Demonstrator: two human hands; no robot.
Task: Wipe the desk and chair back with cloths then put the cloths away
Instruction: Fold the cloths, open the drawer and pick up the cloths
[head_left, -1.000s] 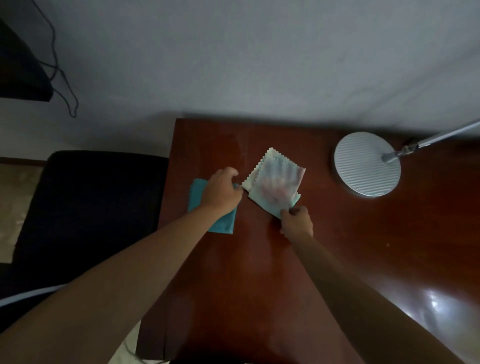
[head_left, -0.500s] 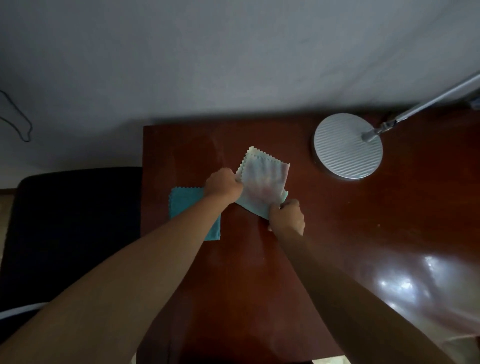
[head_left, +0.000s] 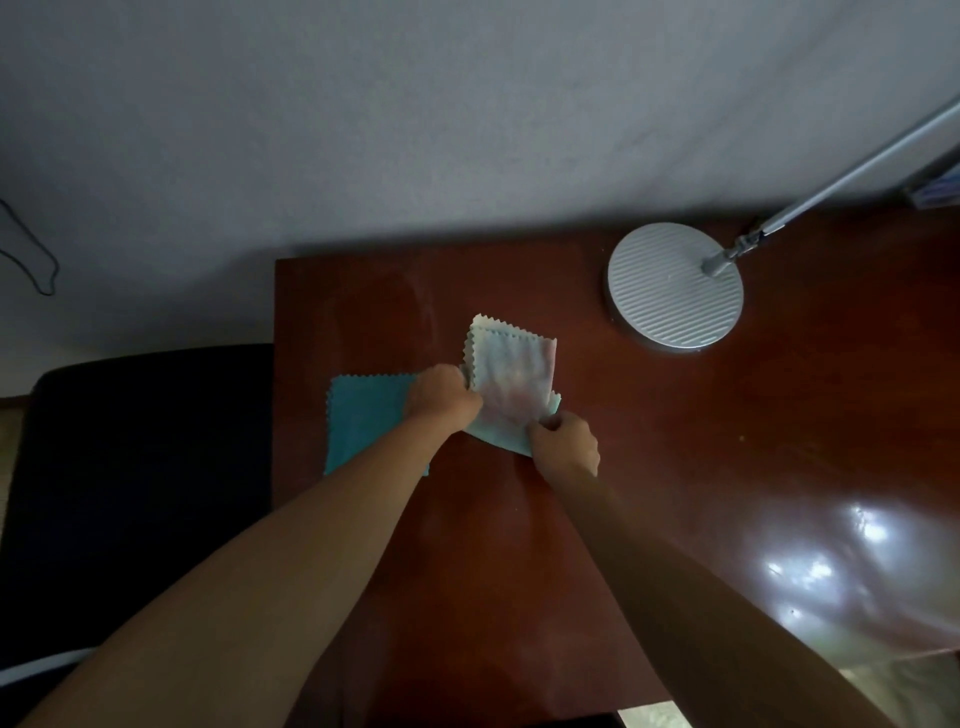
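I see both hands working on the pale folded cloth (head_left: 511, 382), which lies on the dark red-brown surface (head_left: 701, 467) a little in from its left edge. My left hand (head_left: 441, 397) is curled into a near fist, its fingertips pinching the cloth's left edge where the zigzag-cut layers stack up. My right hand (head_left: 563, 449) is also curled, thumb and fingers nipping the cloth's near right corner, where a greenish underside shows. The cloth looks folded in several layers, with one corner pointing toward the wall.

The teal cloth (head_left: 363, 415) lies flat on the surface just left of the pale one, partly hidden under my left forearm; neither hand grips it.

A round ribbed lamp base (head_left: 675, 286) stands on the surface well to the right, near the wall. The dark chair (head_left: 140, 467) sits against the surface's left side.
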